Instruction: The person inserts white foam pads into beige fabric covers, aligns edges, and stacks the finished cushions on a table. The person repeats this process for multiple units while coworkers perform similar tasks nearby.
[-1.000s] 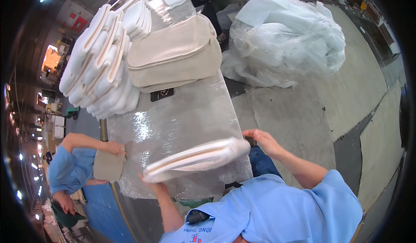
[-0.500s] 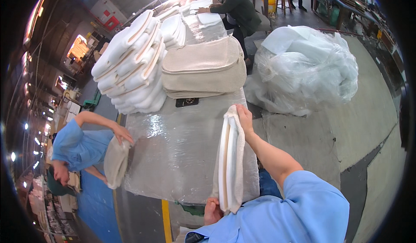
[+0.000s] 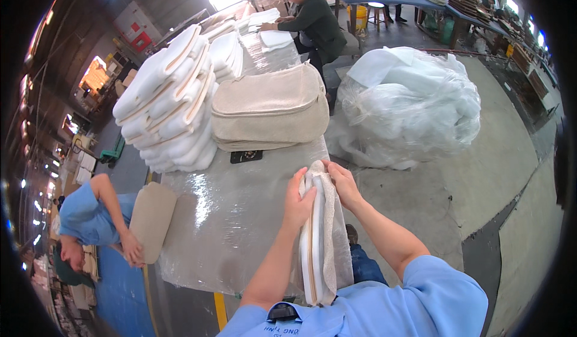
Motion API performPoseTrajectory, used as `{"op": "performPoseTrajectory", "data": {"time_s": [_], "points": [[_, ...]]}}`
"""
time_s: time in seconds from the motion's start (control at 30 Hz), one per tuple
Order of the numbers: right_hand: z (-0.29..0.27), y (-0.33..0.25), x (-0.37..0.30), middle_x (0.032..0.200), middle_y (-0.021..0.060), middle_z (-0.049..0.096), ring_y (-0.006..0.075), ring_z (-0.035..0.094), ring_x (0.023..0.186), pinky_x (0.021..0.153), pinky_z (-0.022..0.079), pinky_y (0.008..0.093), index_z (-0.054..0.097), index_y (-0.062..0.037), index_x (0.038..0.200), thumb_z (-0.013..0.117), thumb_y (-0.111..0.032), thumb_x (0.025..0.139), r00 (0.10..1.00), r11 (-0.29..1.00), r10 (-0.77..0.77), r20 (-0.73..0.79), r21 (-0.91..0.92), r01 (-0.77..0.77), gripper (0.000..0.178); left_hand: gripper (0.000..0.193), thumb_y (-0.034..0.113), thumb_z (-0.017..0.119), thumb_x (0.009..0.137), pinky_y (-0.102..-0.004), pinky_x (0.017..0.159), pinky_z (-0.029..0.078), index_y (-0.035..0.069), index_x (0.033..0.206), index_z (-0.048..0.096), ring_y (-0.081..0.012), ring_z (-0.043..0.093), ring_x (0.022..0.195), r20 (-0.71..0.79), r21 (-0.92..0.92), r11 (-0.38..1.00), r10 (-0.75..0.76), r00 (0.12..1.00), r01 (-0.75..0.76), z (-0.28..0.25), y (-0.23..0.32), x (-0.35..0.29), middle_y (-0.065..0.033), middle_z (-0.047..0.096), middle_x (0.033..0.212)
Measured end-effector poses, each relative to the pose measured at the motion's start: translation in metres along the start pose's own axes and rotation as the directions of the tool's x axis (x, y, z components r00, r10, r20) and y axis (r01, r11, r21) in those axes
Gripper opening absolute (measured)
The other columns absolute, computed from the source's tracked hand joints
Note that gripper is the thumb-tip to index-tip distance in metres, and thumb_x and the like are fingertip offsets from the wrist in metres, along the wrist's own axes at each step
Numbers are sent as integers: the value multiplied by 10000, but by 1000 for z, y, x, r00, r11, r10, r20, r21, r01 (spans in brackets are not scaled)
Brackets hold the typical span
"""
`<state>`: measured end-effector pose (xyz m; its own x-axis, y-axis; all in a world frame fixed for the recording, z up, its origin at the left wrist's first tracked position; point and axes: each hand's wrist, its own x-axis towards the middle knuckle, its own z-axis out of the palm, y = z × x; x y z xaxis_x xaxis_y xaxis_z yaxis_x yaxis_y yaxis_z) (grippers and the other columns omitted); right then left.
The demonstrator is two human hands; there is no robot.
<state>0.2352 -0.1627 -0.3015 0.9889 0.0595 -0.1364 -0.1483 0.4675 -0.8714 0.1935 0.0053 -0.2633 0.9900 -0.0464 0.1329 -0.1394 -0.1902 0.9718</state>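
Note:
A long cushion (image 3: 311, 250) stands on its edge against my body. White padding and a thin tan layer show through the open side of its beige fabric cover (image 3: 328, 259). My left hand (image 3: 299, 200) grips the far end from the left, its thumb on the padding. From the right, my right hand (image 3: 342, 185) pinches the cover at that same end, fingers bent over the fabric. Beneath lies a plastic-wrapped table (image 3: 234, 229). Beyond my hands, several beige covered cushions (image 3: 270, 108) lie stacked, with a small black patterned item (image 3: 246, 156) at their near edge.
A tall pile of folded white padding (image 3: 165, 102) leans at the table's far left. To the right, a big clear plastic bag of white padding (image 3: 412, 105) sits on the floor. A co-worker (image 3: 99, 214) at left handles another beige cushion (image 3: 153, 220); another person (image 3: 318, 27) works farther back.
My left hand has moved from the cushion's near end to its far end, beside my right hand. The left co-worker's cushion has turned its broad face into view. The whole view has shifted slightly.

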Motion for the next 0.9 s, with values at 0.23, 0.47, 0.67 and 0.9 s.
{"op": "performPoseTrajectory", "data": {"time_s": [0.23, 0.47, 0.67, 0.9], "points": [[-23, 0, 52, 921, 82, 738, 156, 667, 808, 796, 547, 317, 765, 21, 1003, 446, -345, 1140, 996, 1000, 17, 91, -23, -15, 504, 537, -1, 636, 978, -339, 1020, 529, 20, 1497, 498, -194, 629, 1210, 55, -162, 973, -158, 986, 165, 34, -8, 18, -132, 606, 1385], [-32, 26, 73, 706, 73, 687, 159, 626, 649, 669, 510, 332, 727, -2, 784, 452, -473, 1117, 993, 998, 18, 118, -63, -11, 638, 530, 22, 648, 961, -335, 970, 544, 11, 1473, 514, -198, 663, 1129, -36, -28, 996, -88, 995, 87, 47, -6, 8, -137, 654, 1293], [-34, 22, 86, 679, 63, 666, 159, 609, 636, 647, 482, 326, 715, -9, 743, 451, -540, 1102, 973, 975, 139, 185, -200, -101, 693, 525, -6, 635, 985, -309, 946, 547, 23, 1491, 500, -153, 645, 1109, -38, -69, 993, -96, 995, 93, 50, -7, 10, -114, 622, 1313], [-40, 18, 94, 739, 55, 686, 159, 624, 699, 700, 494, 328, 737, -27, 805, 424, -536, 1118, 971, 975, 186, 149, -146, -165, 674, 510, 22, 632, 987, -355, 1037, 507, 24, 1486, 529, -198, 612, 1216, 10, 78, 996, 37, 999, -38, 53, -9, 24, -133, 621, 1335]]}}
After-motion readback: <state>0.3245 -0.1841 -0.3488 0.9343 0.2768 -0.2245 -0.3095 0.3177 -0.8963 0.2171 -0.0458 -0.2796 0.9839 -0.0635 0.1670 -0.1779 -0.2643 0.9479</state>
